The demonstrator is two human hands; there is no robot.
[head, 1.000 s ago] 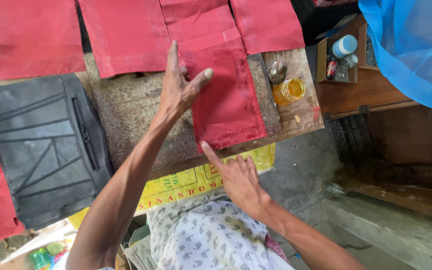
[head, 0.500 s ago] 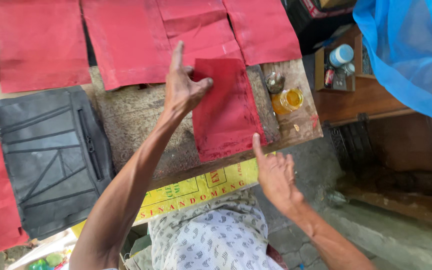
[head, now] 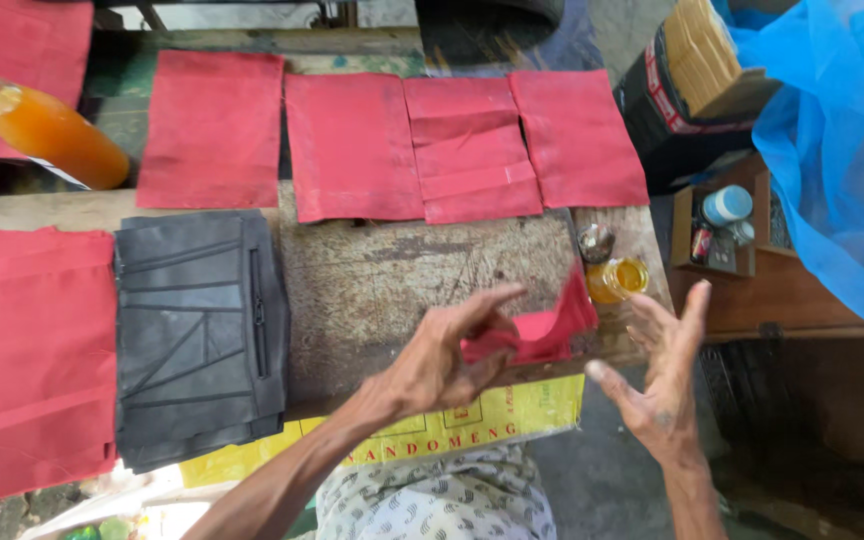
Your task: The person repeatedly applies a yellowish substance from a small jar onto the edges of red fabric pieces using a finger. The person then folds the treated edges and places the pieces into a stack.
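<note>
My left hand (head: 444,362) is pinching a crumpled red cloth (head: 542,328) between thumb and fingers, lifting it just above the near edge of the worn wooden bench (head: 392,280). My right hand (head: 660,378) is hovering just beside the cloth, palm turned inward, fingers spread and holding nothing. A small jar of yellow liquid (head: 617,279) is standing on the bench corner right behind the cloth, with a round metal piece (head: 595,243) beside it. Four flat red cloth panels (head: 352,145) are lying in a row along the far side. A black ridged panel (head: 197,335) is lying to the left, next to a larger red sheet (head: 27,355). A bottle of orange liquid (head: 52,130) is lying at the far left. A yellow sack (head: 452,435) is hanging below the bench edge.
</note>
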